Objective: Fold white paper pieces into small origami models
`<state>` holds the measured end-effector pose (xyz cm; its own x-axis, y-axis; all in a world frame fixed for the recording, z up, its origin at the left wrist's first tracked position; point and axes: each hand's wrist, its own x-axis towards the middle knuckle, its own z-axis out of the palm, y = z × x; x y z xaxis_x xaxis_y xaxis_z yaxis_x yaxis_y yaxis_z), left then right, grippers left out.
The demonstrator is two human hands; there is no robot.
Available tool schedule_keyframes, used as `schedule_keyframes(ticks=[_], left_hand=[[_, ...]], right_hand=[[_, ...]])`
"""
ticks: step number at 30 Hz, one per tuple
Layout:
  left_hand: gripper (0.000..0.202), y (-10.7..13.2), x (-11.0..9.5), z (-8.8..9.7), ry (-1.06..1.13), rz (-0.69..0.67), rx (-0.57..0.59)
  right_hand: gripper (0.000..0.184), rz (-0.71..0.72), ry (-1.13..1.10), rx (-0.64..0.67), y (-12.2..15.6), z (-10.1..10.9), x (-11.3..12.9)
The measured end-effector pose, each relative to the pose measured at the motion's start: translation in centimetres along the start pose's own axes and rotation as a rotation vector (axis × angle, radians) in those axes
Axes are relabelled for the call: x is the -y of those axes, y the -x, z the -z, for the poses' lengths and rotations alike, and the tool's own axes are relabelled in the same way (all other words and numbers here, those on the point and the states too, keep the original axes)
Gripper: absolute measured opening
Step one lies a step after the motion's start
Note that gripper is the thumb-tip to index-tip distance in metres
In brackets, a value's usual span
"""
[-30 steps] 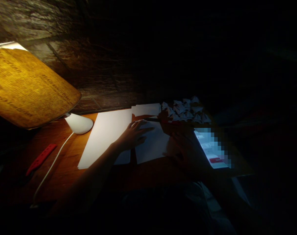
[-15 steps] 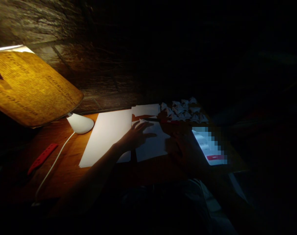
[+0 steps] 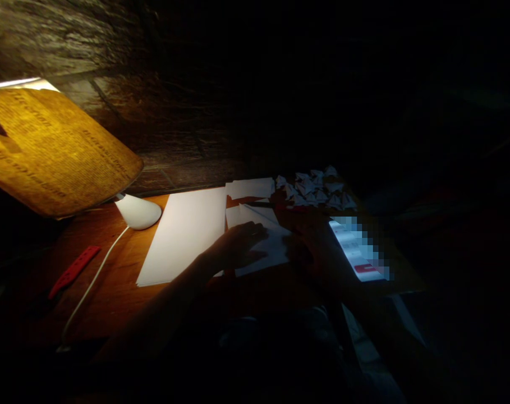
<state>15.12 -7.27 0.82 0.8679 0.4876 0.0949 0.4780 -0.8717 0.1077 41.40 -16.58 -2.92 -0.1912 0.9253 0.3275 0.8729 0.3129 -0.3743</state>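
Observation:
My left hand [image 3: 238, 244] lies across a white sheet of paper [image 3: 275, 247], its fingers stretched out and apart. A folded-over edge of this sheet slants up to a point just beyond those fingers. At the sheet's right edge is my right hand [image 3: 311, 249], deep in shadow; its fingers are too dark to make out. Beyond both hands, scissors [image 3: 294, 208] with red handles lie on the table. A stack of larger white paper [image 3: 187, 230] is left of the sheet, and smaller cut sheets [image 3: 250, 188] lie behind it.
Several small folded paper pieces [image 3: 311, 191] cover the table's far right corner. A phone [image 3: 358, 252] with a lit, partly pixelated screen is right of my right hand. On the left stand a lamp [image 3: 61, 151] with a white base and cord, and a red power strip [image 3: 74, 270].
My left hand has slid nearer to me and slightly right over the sheet, uncovering more of the folded edge. My right hand stays near the right edge.

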Motion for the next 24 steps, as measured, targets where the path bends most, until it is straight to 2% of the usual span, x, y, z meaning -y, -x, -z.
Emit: schedule_keyframes(ticks=[4,7,13,24], left_hand=[[0.076,0.0,-1.2,0.4,-0.055,0.008,0.027],[0.085,-0.2,-1.8,0.3,-0.067,0.01,0.014],[0.053,-0.5,-2.4,-0.2,-0.095,0.06,0.005],[0.027,-0.8,-2.0,-0.4,-0.133,0.077,-0.054]], right_hand=[[0.036,-0.012,0.008,0.008,-0.3,0.1,0.2],[0.036,-0.035,0.04,0.029,-0.6,0.4,0.5],[0.036,-0.03,0.057,0.048,-1.1,1.0,0.9],[0.048,0.007,0.064,0.1,-1.5,2.0,1.1]])
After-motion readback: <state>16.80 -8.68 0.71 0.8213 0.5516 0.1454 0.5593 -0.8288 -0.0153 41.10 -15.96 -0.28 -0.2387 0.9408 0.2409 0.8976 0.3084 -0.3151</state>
